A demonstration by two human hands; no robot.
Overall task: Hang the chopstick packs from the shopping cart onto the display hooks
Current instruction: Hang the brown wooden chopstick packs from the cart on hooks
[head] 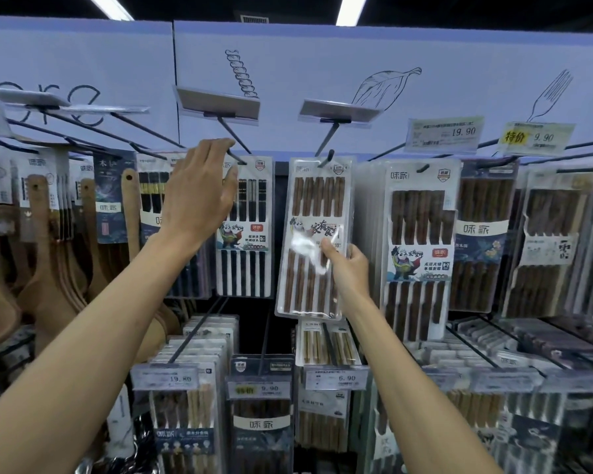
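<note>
A pale header board (356,80) with line drawings of a leaf and a fork runs across the top of the display. Below it, rows of hanging packs fill the shelving. The chopstick pack (310,213), a clear blister of brown sticks, hangs tilted slightly near the middle, its lower end swung a little toward the left. Its top edge sits at the upturned tip of a black hook (330,155); whether the hang slot is threaded on cannot be told. The right hand (350,268) grips the pack at its right edge about halfway down, with the thumb pressed on the glossy front and the fingers (356,253) curled round behind. The left hand (199,196) is raised in front of a neighbouring black chopstick pack (250,227), fingers wide and nearly straight, the fingertips at a second hook (237,158). Price tags (442,133) sit on the hook ends to the right.
</note>
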